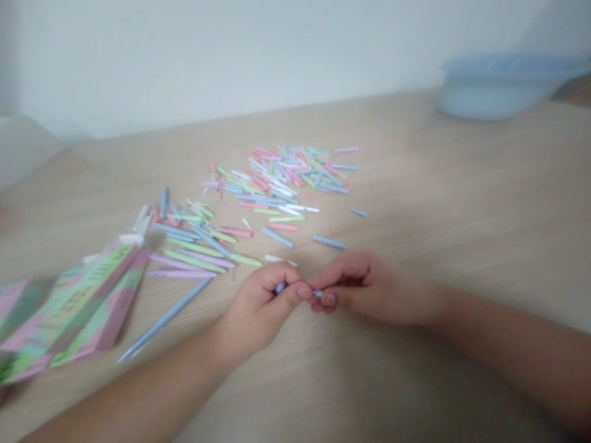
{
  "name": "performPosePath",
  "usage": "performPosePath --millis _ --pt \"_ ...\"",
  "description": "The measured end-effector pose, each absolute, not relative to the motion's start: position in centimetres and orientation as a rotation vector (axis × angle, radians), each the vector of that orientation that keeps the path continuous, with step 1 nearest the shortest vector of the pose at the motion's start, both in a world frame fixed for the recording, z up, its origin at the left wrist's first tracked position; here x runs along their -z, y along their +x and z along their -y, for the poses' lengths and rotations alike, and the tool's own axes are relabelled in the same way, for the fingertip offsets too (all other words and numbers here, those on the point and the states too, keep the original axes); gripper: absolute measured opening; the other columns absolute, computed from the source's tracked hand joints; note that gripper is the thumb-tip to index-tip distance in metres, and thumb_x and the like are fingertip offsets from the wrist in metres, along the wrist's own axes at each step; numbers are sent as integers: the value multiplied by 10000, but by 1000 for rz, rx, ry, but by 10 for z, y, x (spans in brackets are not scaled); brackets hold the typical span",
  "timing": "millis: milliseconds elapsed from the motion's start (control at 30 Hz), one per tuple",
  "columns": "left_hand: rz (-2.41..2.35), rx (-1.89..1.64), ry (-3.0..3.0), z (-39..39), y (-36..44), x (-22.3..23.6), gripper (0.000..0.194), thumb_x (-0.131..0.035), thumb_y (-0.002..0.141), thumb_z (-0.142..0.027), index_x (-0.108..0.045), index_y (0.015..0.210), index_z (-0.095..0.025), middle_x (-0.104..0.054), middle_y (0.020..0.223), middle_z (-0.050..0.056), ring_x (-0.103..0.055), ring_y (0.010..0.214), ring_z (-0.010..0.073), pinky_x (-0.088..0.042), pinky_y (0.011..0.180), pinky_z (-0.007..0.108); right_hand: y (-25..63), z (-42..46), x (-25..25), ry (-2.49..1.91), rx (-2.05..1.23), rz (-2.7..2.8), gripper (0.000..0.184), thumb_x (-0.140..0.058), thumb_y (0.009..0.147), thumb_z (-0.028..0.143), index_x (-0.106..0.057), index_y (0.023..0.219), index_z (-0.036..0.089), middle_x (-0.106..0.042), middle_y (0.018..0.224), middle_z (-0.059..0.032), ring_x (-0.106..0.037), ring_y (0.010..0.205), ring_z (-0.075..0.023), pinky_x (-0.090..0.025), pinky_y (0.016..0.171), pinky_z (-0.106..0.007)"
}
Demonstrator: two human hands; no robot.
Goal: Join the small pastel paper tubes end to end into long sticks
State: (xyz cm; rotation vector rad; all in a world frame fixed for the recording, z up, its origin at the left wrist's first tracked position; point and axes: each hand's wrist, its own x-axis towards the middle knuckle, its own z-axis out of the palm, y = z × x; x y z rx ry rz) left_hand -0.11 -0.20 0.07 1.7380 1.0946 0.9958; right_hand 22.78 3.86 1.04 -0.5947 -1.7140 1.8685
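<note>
left hand (256,307) | right hand (369,289) | fingertips pinching blue paper strip (279,287) at each end | long axis sideways

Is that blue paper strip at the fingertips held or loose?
Held: the blue paper strip is pinched between the left hand and the right hand.

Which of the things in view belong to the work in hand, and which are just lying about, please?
In hand:
left hand
right hand
small blue paper piece, pinched between both hands
pastel paper strips

Lying about:
patterned pastel packet
pale blue container
wooden table
</note>
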Motion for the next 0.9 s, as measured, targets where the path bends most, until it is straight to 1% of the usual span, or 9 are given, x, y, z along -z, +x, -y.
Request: performPosePath --millis 100,233,367,533,667,900 --pt "-1068 -990 1756 3 -2 -1 498 -618 1008 -600 -644 742 -180 -638 685 0 -564 645 137 -429 625 253 226 -38 -11 -602 -2006 1603 80 -827 895 261 -843 935 193 -788 832 -16 -685 731 -105 -577 732 -232" --pt "-1013 -974 1862 4 -3 -1 520 -526 1065 -568 -628 735 -180 -601 677 -9 -534 632 125 -402 608 245 225 -36 -8 -631 -2059 1565 112 -868 853 301 -831 886 200 -786 805 -13 -688 712 -127 -587 729 -261" --pt "-973 -964 1938 5 -2 -1 491 -474 1107 -488 -635 755 -185 -608 691 -12 -531 641 121 -392 618 244 224 -33 -5 -647 -1998 1628 81 -857 862 295 -834 874 218 -785 813 -5 -684 739 -130 -575 743 -253" --pt "-968 -937 1980 7 -1 -4 462 -441 1127 -419 -625 772 -189 -612 724 -9 -548 675 128 -402 664 256 224 -30 -4 -669 -1924 1659 162 -844 873 350 -821 884 190 -770 817 -18 -676 754 -140 -563 735 -261" --pt "-980 -914 2008 8 -1 -5 457 -430 1129 -412 -609 772 -189 -595 728 -7 -549 691 135 -402 682 265 225 -30 -6 -695 -1913 1704 122 -824 887 314 -815 858 197 -773 822 -14 -679 769 -144 -554 752 -253" --pt "-1006 -880 2007 8 1 -7 470 -418 1128 -420 -592 753 -196 -596 716 -5 -544 677 145 -411 697 281 226 -32 -4 -709 -1865 1766 110 -832 878 343 -816 842 240 -773 815 -2 -681 786 -161 -548 749 -272"
